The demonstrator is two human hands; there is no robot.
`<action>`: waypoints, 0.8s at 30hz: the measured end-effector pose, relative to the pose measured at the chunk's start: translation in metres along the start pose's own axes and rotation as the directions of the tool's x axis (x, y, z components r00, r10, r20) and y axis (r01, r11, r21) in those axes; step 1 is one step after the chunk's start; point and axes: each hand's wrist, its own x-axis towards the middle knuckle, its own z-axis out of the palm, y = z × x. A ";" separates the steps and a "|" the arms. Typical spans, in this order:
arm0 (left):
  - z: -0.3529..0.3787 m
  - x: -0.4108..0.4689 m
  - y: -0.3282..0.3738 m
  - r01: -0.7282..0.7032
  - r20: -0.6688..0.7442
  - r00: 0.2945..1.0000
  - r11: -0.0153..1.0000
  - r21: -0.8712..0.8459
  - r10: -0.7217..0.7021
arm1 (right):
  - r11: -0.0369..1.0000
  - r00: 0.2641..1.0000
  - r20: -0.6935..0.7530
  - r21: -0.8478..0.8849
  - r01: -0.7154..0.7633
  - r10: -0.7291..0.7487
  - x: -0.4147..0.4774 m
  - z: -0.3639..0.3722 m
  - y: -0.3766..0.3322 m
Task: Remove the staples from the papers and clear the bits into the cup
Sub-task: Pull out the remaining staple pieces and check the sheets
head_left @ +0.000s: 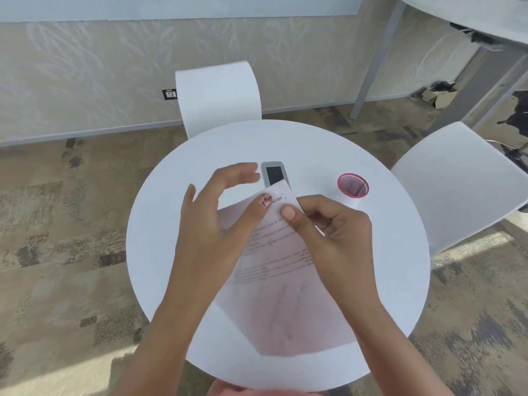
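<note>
Head view: a round white table (pixel 171 252) carries the papers (pixel 285 281), a pink mesh cup (pixel 353 185) and a grey device (pixel 274 174) with a dark screen. The papers lie near the table centre, skewed, with one corner reaching the near edge and the top corner lifted over the device. The right hand (pixel 334 235) pinches that top corner between thumb and curled fingers. The left hand (pixel 217 212) is spread wide and grips nothing; its index fingertip presses on the papers just beside the right thumb, the other fingers raised above the table. The cup stands upright toward the right edge, well apart from the papers. Staples cannot be made out. Two white chairs (pixel 217 95) stand at the far and right edges.
</note>
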 end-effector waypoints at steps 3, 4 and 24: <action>-0.002 0.001 0.012 0.018 0.061 0.998 0.997 -0.075 -0.014 | 0.998 0.999 0.031 0.045 -0.037 0.036 -0.001 -0.002 -0.009; -0.003 0.001 0.015 0.040 0.069 0.997 0.994 -0.106 -0.033 | 0.998 0.998 0.036 0.050 -0.043 0.042 -0.001 -0.003 -0.011; 0.000 0.001 0.027 0.046 0.044 0.998 0.969 -0.242 -0.037 | 0.992 0.999 -0.031 0.117 0.037 -0.034 0.002 -0.003 -0.027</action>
